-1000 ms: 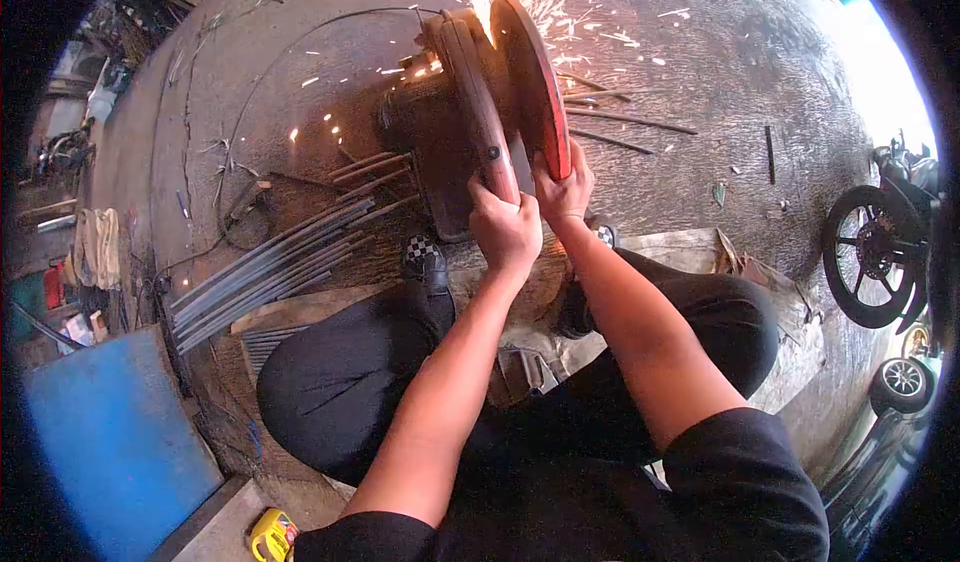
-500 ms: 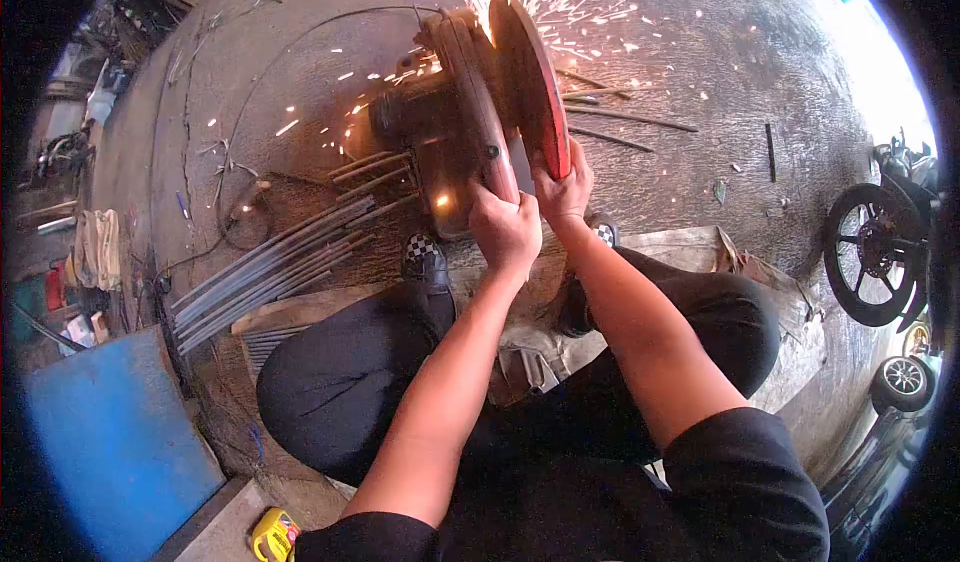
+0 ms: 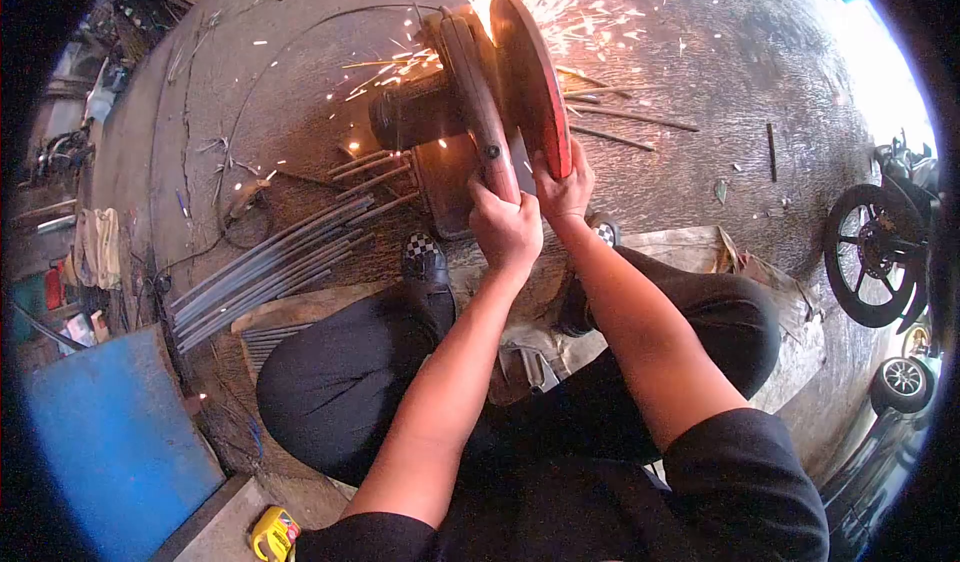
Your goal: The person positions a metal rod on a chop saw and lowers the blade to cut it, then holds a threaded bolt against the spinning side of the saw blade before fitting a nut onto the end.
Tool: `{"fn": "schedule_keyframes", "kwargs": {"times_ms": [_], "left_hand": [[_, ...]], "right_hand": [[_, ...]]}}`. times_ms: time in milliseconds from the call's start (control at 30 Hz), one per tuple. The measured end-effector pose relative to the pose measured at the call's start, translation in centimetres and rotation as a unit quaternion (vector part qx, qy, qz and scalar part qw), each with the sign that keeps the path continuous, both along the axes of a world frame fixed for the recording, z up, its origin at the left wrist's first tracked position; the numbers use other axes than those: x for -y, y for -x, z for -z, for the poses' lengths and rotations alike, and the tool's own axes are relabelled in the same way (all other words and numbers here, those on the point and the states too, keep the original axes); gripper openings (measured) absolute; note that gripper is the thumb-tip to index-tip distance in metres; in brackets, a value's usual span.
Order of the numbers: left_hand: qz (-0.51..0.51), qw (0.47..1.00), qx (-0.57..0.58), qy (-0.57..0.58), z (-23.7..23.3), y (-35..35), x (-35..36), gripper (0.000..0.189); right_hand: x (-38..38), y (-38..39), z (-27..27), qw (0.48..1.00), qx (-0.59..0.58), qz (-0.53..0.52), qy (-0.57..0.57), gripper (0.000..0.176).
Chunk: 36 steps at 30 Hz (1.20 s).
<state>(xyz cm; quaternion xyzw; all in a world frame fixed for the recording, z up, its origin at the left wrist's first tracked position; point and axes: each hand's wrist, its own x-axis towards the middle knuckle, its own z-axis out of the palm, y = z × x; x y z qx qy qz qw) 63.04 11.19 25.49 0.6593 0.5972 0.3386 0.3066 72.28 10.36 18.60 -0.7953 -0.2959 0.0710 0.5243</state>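
Note:
A chop saw (image 3: pixel 478 92) stands on the floor in front of me, throwing bright sparks from its far side. My left hand (image 3: pixel 508 227) is closed around the end of its handle. To the right, my right hand (image 3: pixel 565 194) grips the near, lower edge of the saw's round, red-edged guard (image 3: pixel 545 92). Whatever is being cut is hidden behind the handle and guard. Several metal rods (image 3: pixel 285 262) lie in a bundle to the left of the saw's base (image 3: pixel 445 197). More rods (image 3: pixel 635 119) stick out on its right.
My bent legs and checkered shoes (image 3: pixel 425 252) flank the saw's near side. A blue panel (image 3: pixel 115 442) and a yellow tape measure (image 3: pixel 273 535) lie at lower left. A cable (image 3: pixel 270 67) curves over the floor. A motorcycle wheel (image 3: pixel 870 255) stands at right.
The spark spray has grown denser at the top, with fewer sparks around the motor. Both hands keep the same holds in nearly the same place.

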Motion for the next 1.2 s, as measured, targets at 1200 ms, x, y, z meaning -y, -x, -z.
{"fn": "schedule_keyframes", "kwargs": {"times_ms": [1200], "left_hand": [[0.019,1.000,0.000,-0.014,0.9,0.3,-0.1,0.044]], "right_hand": [[0.2,0.2,-0.2,1.000,0.003,0.001,0.012,0.042]]}}
